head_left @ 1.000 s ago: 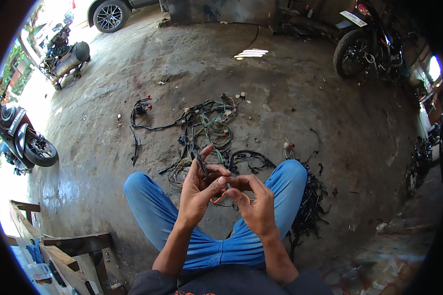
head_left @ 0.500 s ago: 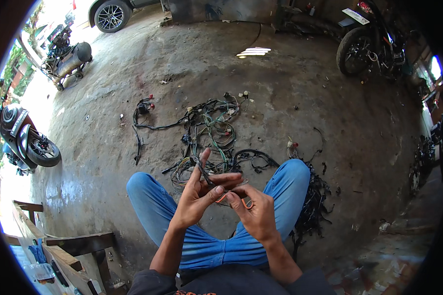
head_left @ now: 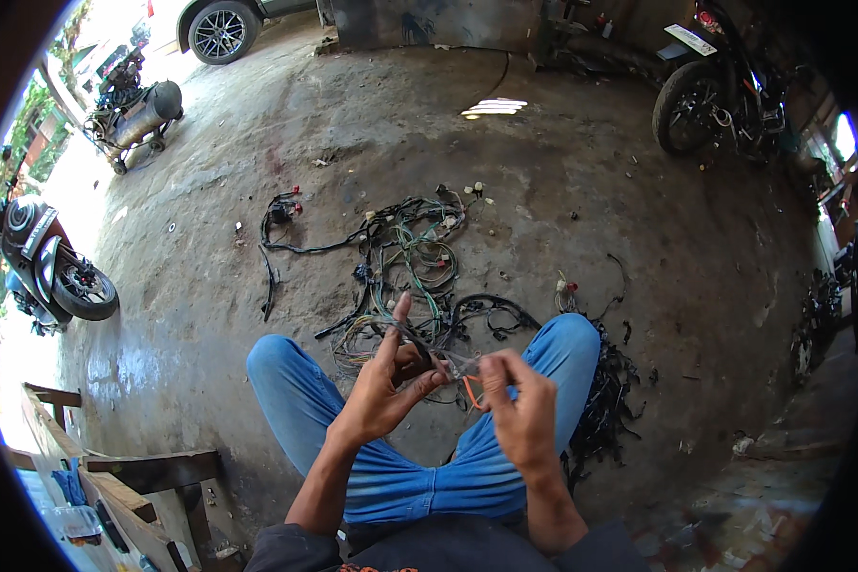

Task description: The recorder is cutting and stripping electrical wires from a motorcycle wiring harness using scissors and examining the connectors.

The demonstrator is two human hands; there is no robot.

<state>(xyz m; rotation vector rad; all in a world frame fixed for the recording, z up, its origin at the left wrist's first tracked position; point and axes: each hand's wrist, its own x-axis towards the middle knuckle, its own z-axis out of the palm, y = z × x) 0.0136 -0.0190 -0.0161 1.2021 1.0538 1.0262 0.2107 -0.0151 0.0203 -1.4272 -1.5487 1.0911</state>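
Observation:
My left hand (head_left: 396, 386) holds a dark wire bundle (head_left: 421, 351) between thumb and fingers, its index finger raised. My right hand (head_left: 515, 415) pinches thin wire at the right of it, with an orange wire-like loop (head_left: 472, 391) hanging just below the fingertips; the exact grip is partly hidden. Beyond my hands, a tangled wiring harness (head_left: 410, 238) with green, black and pale wires and several connectors lies on the concrete floor (head_left: 210, 248). A pile of black tape scraps or wire (head_left: 605, 410) lies beside my right leg (head_left: 567, 362).
A scooter (head_left: 57, 272) and a wheeled compressor (head_left: 138, 124) stand at the left, a car wheel (head_left: 221, 33) at the top, a motorcycle (head_left: 705, 95) at the upper right. A wooden bench (head_left: 133, 467) with a blue cloth is at my lower left.
My right hand has moved rightward and turned, away from my left hand, drawing the thin wire out. The left hand's middle fingers have curled in.

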